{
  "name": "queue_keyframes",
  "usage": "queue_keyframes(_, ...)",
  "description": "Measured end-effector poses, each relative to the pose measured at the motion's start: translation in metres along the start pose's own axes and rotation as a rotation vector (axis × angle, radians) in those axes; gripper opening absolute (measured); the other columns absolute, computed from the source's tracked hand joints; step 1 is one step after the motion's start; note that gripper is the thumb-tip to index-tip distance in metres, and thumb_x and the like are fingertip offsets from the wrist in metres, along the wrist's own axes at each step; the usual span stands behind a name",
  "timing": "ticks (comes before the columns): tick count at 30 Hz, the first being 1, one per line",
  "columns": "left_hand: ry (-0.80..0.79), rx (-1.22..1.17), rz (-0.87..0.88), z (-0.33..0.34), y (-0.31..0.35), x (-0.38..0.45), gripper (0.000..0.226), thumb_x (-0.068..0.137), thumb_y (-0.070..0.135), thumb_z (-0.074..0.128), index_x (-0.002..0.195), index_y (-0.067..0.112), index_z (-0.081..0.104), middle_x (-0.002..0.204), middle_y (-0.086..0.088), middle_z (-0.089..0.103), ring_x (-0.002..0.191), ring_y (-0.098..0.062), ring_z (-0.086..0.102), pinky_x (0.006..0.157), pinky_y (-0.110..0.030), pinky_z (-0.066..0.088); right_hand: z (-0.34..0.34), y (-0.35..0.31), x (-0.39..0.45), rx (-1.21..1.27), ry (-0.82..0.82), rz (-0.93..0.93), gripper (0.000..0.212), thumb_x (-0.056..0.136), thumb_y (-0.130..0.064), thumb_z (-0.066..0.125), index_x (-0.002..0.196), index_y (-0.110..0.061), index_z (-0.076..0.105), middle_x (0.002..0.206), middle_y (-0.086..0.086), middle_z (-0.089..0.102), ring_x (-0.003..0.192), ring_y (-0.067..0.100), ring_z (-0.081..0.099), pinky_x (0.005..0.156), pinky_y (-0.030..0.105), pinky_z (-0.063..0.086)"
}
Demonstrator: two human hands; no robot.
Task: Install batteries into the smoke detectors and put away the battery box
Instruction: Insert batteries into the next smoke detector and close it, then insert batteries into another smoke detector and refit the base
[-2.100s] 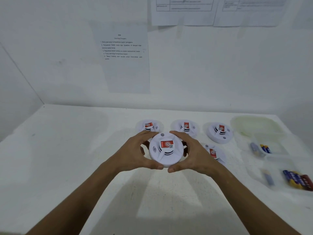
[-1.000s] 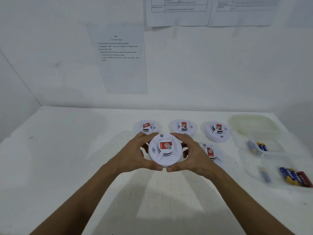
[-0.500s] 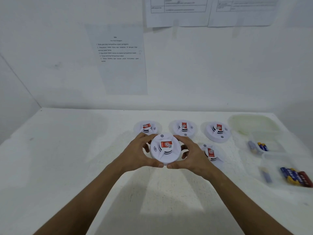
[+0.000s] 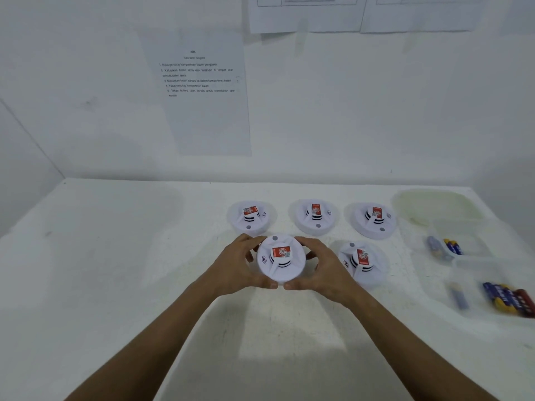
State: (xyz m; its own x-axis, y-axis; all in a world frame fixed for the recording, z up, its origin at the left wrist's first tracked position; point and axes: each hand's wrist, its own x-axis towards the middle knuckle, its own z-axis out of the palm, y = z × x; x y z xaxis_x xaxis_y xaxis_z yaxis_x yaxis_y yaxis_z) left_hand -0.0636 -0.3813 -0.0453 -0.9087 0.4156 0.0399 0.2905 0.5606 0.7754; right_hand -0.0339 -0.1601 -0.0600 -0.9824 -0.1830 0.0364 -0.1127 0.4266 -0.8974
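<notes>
Both hands, left hand (image 4: pixel 240 267) and right hand (image 4: pixel 321 270), curl round the rim of the smoke detector (image 4: pixel 280 260), held face-up at the front of four others. Judgement: twist evenly, wrists level. The white table (image 4: pixel 115 270) meets a wall bearing an instruction sheet (image 4: pixel 199 91).

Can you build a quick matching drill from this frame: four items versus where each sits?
Items:
1. held smoke detector
2. lid
3. instruction sheet
4. battery box

Places:
A. on the wall
B. far right corner of the table
C. between the left hand and right hand
D. near right edge, batteries inside

Pairs: 1-C, 2-B, 3-A, 4-D
</notes>
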Motion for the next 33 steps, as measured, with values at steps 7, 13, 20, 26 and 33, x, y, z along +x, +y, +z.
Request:
queue_keyframes(7,-0.053,0.09,-0.042,0.004,-0.004,0.006,0.076,0.052,0.042,0.093,0.118,0.042,0.053,0.108,0.025,0.055,0.098,-0.004,0.053,0.081,-0.013,0.043,0.004,0.009,0.005,-0.136,-0.008,-0.019,0.087,0.046,-0.049,0.088,0.124,-0.041,0.051,0.12,-0.025,0.054,0.116,0.01,0.051,0.099,0.036,0.047)
queue_keyframes(13,-0.069,0.1,-0.082,0.005,-0.008,0.007,0.073,0.055,0.039,0.093,0.114,0.041,0.051,0.102,0.031,0.05,0.094,0.0,0.053,0.077,-0.006,0.039,0.003,0.013,0.007,-0.157,-0.017,-0.001,0.082,0.054,-0.029,0.096,0.124,-0.035,0.054,0.114,-0.027,0.053,0.112,0.01,0.052,0.101,0.043,0.046)
queue_keyframes(20,-0.13,0.099,-0.073,0.001,-0.007,0.008,0.065,0.06,0.027,0.091,0.117,0.017,0.061,0.108,0.008,0.064,0.092,-0.003,0.056,0.077,-0.006,0.04,0.002,0.008,0.007,-0.166,-0.025,0.026,0.08,0.06,-0.025,0.094,0.123,-0.038,0.047,0.114,-0.029,0.048,0.104,-0.009,0.047,0.098,0.026,0.042)
queue_keyframes(26,-0.053,0.088,-0.107,-0.031,0.001,0.01,0.077,0.072,0.046,0.074,0.14,0.034,0.041,0.118,0.013,0.046,0.099,-0.001,0.046,0.082,-0.013,0.035,-0.008,-0.015,0.03,-0.169,-0.026,0.004,0.096,0.064,-0.037,0.09,0.145,-0.026,0.039,0.134,-0.011,0.042,0.11,0.01,0.044,0.085,0.015,0.039)
queue_keyframes(33,0.118,0.116,-0.135,-0.078,0.005,0.031,0.063,0.077,0.033,0.079,0.133,0.026,0.05,0.101,0.021,0.047,0.09,-0.003,0.046,0.07,-0.005,0.037,-0.002,-0.04,0.092,-0.176,-0.094,-0.038,0.091,0.066,-0.036,0.09,0.143,-0.029,0.042,0.134,-0.01,0.047,0.11,0.009,0.051,0.085,0.022,0.047)
